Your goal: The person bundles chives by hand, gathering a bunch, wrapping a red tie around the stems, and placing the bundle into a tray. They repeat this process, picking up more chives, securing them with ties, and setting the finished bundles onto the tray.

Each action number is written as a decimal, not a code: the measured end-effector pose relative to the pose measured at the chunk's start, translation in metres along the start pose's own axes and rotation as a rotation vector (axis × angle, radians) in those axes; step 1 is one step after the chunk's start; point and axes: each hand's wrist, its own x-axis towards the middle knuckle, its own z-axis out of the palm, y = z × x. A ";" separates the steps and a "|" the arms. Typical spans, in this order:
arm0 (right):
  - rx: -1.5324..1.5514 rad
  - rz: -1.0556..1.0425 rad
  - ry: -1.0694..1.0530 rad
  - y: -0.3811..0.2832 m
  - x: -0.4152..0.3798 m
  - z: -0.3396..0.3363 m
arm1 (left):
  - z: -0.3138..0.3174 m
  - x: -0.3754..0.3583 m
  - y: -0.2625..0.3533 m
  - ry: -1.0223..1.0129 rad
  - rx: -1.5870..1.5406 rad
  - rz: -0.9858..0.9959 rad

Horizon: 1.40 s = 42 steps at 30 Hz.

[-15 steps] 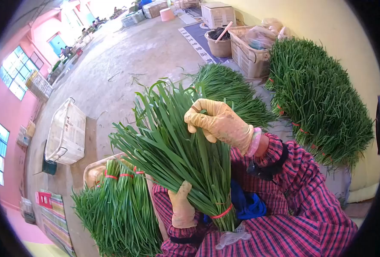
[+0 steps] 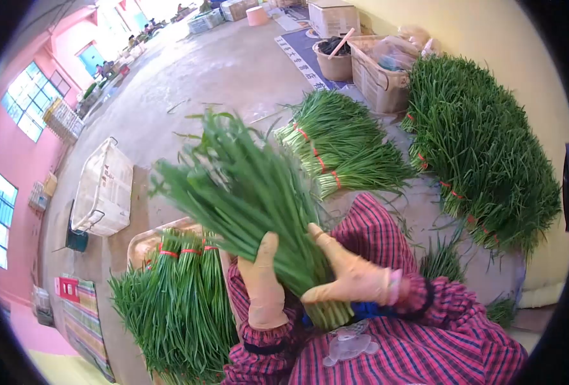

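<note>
A thick bunch of Chinese chives (image 2: 252, 196) leans up and to the left in front of my chest, its leaf tips blurred by motion. My left hand (image 2: 263, 282), in a pale yellow rubber glove, is closed around its left side. Lower down, my gloved right hand (image 2: 355, 276) grips the right side near the cut stem ends, thumb pointing up along the leaves. The band around this bunch is hidden now. Just below the stem ends, a clear plastic piece (image 2: 350, 346) lies on my plaid clothing.
Banded chive bunches fill a crate (image 2: 169, 314) at my left. More bunches (image 2: 345, 144) lie on the floor ahead, and a large pile (image 2: 483, 151) runs along the right wall. A white crate (image 2: 104, 189) stands farther left; a basket (image 2: 380, 80) with plastic bags and a bucket (image 2: 334, 66) are behind.
My right hand has come down from the leaves at the top to the lower stems and closed there. The bunch has shifted slightly left and down.
</note>
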 end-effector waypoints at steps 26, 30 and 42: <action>0.349 -0.034 0.401 -0.010 0.029 0.001 | -0.011 -0.010 -0.038 -0.043 0.132 0.016; 0.800 0.101 0.466 0.021 0.041 -0.012 | -0.026 -0.010 -0.027 0.036 -0.003 0.041; 0.614 0.076 0.427 0.017 0.048 0.005 | -0.041 -0.010 -0.036 -0.076 0.097 -0.128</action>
